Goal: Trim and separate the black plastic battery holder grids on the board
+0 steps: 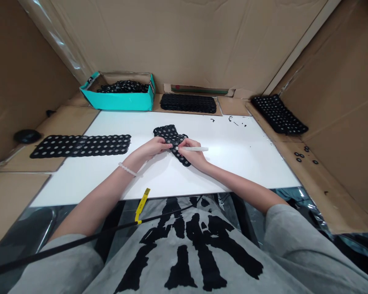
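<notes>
A black sheet with rows of pale round dots or holes (167, 131) lies bunched and bent in the middle of the white board (230, 171). My left hand (155, 148) is closed on its left side, thumb and fingers pinching the edge. In my right hand (192, 153) is a slim white pen-like tool (200, 149), its tip end at the sheet close to my left fingertips. What kind of tip it has is too small to make out. To the left, a longer dotted black sheet (82, 145) is spread flat, partly on the board and partly on cardboard.
A teal box (118, 101) at the back left holds more black pieces. Beside it lies a stack of black sheets (188, 103). Another dotted sheet (279, 114) rests at the right, near several small black rings (299, 155). Black scraps (233, 121) dot the board. Cardboard walls (190, 41) surround it.
</notes>
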A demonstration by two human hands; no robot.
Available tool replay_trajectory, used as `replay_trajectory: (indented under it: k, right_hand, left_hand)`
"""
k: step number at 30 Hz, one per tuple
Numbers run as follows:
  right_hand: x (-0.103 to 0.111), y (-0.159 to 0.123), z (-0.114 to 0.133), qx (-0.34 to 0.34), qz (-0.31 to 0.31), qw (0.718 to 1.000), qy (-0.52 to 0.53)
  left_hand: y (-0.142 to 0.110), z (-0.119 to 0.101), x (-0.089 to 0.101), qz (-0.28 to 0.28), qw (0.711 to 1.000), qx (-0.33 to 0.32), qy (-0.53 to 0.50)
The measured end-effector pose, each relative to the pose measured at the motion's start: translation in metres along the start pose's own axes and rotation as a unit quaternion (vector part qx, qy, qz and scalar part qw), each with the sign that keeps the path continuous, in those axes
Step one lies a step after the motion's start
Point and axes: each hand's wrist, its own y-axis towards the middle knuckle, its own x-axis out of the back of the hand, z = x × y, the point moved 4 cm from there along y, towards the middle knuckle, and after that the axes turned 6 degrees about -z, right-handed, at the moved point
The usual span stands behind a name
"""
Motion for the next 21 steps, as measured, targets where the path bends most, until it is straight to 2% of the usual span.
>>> replay_trajectory:
  k: [4,7,10,13,16,19,21]
  right_hand:
    - [-0.003,0.002,0.002,0.002,-0.005,1.0,-0.018]
    - [-0.003,0.008,-0.004,-0.013,0.005,1.0,0.016]
    - [0.003,0.012,-0.014,-0.061,0.005,0.993,0.096]
    - [0.013,0.01,-0.023,-0.1,-0.024,0.985,0.141]
    - [0.018,0.005,-0.028,-0.119,-0.031,0.98,0.158]
    - [0.016,0.003,-0.028,-0.118,-0.028,0.979,0.165]
    - [0.014,0.003,-0.025,-0.115,-0.028,0.979,0.165]
  left_hand:
    - [-0.001,-0.001,-0.001,0.006,1.0,0.004,-0.021]
    - [-0.004,-0.005,-0.003,0.009,0.999,0.005,-0.04]
    - [-0.005,-0.011,-0.004,-0.026,0.998,0.0,-0.066]
    - [-0.006,-0.013,-0.007,-0.063,0.988,0.026,-0.138]
    - [-0.004,-0.013,-0.017,-0.037,0.985,0.031,-0.168]
    - [-0.001,-0.011,-0.024,-0.024,0.988,0.003,-0.153]
    - [0.001,-0.008,-0.024,-0.025,0.99,0.014,-0.136]
